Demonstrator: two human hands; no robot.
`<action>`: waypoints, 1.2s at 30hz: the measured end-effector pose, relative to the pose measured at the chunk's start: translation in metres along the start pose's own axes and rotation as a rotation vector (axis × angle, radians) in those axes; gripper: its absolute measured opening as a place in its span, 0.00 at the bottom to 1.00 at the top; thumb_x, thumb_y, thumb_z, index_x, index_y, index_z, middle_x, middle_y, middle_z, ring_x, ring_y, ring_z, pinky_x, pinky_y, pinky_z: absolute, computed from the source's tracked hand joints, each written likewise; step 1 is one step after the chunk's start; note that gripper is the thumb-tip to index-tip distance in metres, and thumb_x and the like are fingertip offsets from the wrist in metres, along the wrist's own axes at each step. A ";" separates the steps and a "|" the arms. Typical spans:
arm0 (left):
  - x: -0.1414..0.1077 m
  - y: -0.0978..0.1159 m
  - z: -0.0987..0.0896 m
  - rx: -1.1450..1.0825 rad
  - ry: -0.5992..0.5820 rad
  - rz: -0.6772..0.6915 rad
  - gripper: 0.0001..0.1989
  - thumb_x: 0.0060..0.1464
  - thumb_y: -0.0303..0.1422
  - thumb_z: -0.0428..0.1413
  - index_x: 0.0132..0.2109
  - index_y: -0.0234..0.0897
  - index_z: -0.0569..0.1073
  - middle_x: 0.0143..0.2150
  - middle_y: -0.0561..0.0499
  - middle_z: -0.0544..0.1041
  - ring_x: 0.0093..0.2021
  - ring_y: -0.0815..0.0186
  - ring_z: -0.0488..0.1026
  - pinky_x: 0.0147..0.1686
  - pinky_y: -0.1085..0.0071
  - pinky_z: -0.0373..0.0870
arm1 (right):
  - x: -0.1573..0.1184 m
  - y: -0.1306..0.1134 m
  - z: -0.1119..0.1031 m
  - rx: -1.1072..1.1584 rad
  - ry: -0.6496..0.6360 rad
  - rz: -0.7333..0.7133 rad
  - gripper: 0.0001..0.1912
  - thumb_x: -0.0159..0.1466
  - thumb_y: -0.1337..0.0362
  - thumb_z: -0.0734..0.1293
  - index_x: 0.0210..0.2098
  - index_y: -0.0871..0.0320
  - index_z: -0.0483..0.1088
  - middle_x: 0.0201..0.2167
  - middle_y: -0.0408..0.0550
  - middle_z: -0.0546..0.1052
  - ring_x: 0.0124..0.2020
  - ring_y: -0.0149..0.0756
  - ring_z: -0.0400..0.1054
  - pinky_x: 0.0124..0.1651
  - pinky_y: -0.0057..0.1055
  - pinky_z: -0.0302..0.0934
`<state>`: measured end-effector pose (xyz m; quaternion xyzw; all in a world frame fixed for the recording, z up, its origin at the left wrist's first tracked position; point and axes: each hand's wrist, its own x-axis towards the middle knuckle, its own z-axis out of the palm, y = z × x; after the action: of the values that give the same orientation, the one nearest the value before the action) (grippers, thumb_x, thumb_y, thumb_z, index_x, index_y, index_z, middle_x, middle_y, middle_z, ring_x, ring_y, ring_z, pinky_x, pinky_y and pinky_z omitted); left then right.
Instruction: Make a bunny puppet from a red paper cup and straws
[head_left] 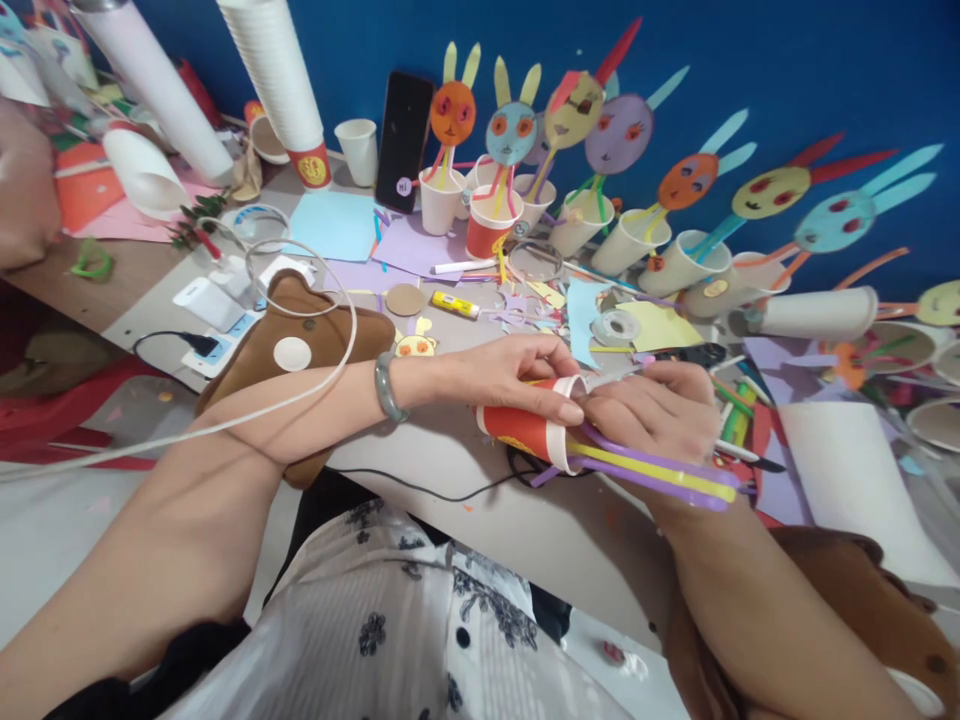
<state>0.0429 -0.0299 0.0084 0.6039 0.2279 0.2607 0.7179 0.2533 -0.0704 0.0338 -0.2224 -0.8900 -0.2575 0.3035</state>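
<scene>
My left hand (pixel 517 380) is wrapped around a red paper cup (pixel 517 432), which lies on its side with its white-rimmed mouth facing right. Purple and yellow strips (pixel 660 474) stick out of the mouth, below my right hand. At the rim, my right hand (pixel 656 410) has its fingers curled in, the tips meeting near the left thumb. What those fingers pinch is too small and partly hidden. Between the cup and this hand runs a purple strip. A yellow rabbit-face cutout (pixel 416 346) lies on the table behind my left wrist.
Several paper cups with rabbit heads (pixel 512 133) line the blue wall. A phone (pixel 405 140) leans there beside a tall cup stack (pixel 274 75). A tape roll (pixel 616 327) lies among scraps. A white cable crosses my left forearm. Another person's arm (pixel 26 185) is at far left.
</scene>
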 end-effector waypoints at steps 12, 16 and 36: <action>0.000 -0.001 -0.001 -0.015 -0.003 -0.002 0.33 0.41 0.52 0.77 0.43 0.36 0.73 0.38 0.51 0.77 0.39 0.66 0.75 0.42 0.66 0.70 | -0.006 -0.002 -0.005 0.006 -0.042 0.058 0.08 0.74 0.66 0.66 0.39 0.51 0.76 0.26 0.41 0.80 0.25 0.36 0.71 0.39 0.40 0.57; -0.001 -0.001 -0.001 -0.022 -0.009 -0.018 0.33 0.41 0.52 0.76 0.43 0.37 0.72 0.38 0.52 0.77 0.39 0.67 0.75 0.41 0.67 0.69 | -0.007 -0.004 -0.004 -0.043 -0.044 0.033 0.07 0.72 0.68 0.68 0.39 0.52 0.77 0.23 0.41 0.78 0.24 0.36 0.69 0.38 0.40 0.57; -0.001 -0.008 0.004 0.081 0.005 0.018 0.33 0.44 0.53 0.75 0.44 0.37 0.69 0.40 0.51 0.76 0.40 0.66 0.75 0.41 0.66 0.72 | -0.009 0.001 0.000 0.103 -0.136 0.052 0.10 0.69 0.74 0.64 0.35 0.55 0.72 0.23 0.39 0.75 0.26 0.33 0.67 0.41 0.36 0.57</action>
<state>0.0450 -0.0344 0.0015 0.6340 0.2345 0.2592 0.6899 0.2603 -0.0720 0.0280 -0.2466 -0.9145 -0.1879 0.2600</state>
